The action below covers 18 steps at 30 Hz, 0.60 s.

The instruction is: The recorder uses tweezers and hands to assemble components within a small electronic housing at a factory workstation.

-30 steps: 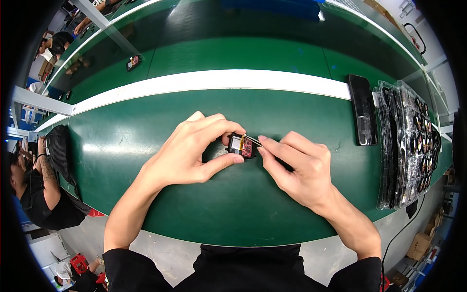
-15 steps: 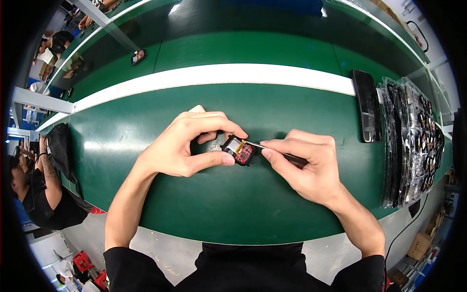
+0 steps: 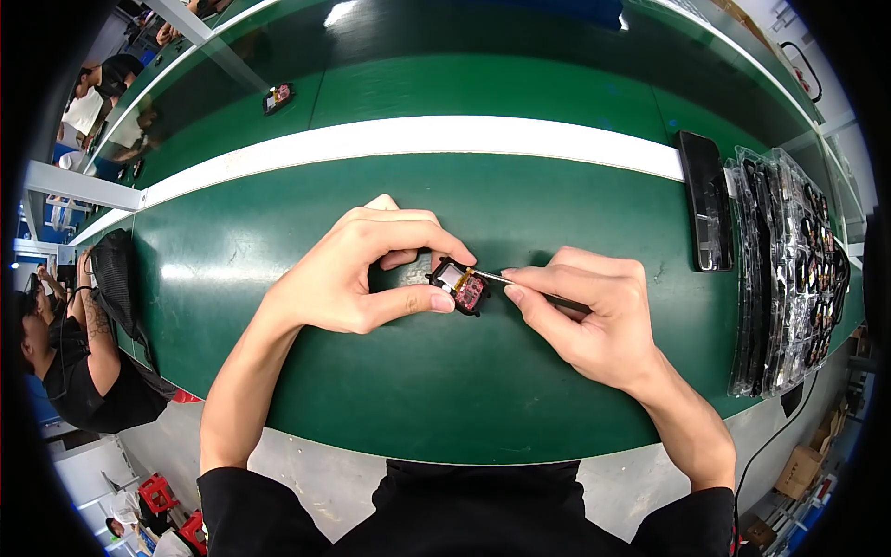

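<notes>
A small electronic device in a black case (image 3: 460, 287) sits above the green worktop, with a red circuit board, a silvery rectangular part and a strip of yellow flex showing. Thumb and index finger of my left hand (image 3: 371, 269) grip it at its left and upper edges. Between the thumb and fingers of my right hand (image 3: 594, 302) is a slim pair of tweezers (image 3: 572, 304), its silvery tip at the device's upper right edge near the yellow flex. Whether the tip touches the flex is too small to tell.
To the right, clear plastic trays (image 3: 789, 269) of small parts stand stacked beside a black phone-like slab (image 3: 707, 200). A white rail (image 3: 418, 136) crosses the far side of the green table (image 3: 483, 399); beyond it lies a similar device (image 3: 277, 97). A person (image 3: 88, 343) sits at left by a black bag (image 3: 113, 278).
The view has shifted slightly. My left hand and the device sit a touch further right; the tweezers' tip stays at the device's upper right edge. Both grips are unchanged.
</notes>
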Tool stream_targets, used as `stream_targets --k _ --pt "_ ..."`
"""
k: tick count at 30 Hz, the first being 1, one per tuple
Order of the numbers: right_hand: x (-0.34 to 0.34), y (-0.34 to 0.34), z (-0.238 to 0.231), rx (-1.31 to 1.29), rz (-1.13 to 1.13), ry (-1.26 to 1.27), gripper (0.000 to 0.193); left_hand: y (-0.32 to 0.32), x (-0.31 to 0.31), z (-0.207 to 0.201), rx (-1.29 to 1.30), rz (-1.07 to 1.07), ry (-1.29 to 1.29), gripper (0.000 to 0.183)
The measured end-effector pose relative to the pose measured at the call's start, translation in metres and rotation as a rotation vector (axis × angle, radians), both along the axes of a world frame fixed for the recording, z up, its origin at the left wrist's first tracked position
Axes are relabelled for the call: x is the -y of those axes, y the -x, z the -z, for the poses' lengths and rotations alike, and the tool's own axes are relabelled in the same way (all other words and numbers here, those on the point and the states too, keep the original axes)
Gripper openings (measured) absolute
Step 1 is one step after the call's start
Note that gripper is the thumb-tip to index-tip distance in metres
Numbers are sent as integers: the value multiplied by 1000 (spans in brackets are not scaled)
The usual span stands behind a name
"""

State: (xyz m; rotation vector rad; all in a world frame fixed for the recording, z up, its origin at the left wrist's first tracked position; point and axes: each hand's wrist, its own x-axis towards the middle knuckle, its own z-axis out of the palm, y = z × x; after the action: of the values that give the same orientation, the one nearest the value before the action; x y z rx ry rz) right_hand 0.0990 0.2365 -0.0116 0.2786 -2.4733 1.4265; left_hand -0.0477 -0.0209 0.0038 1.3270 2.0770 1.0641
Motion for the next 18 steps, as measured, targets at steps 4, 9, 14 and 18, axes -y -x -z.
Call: stream_targets --k 4,9,14,18 --pt "0 0 -1 8 -6 11 14 -1 0 1 -6 -3 -13 45" --pt "-1 -1 -1 15 -20 13 14 -2 -2 1 -12 -7 -31 43" --pt "0 0 0 10 -33 10 13 -4 -3 -1 -40 5 -33 32" --pt "0 0 -1 7 -45 -4 12 -6 -3 1 -97 12 -56 35"
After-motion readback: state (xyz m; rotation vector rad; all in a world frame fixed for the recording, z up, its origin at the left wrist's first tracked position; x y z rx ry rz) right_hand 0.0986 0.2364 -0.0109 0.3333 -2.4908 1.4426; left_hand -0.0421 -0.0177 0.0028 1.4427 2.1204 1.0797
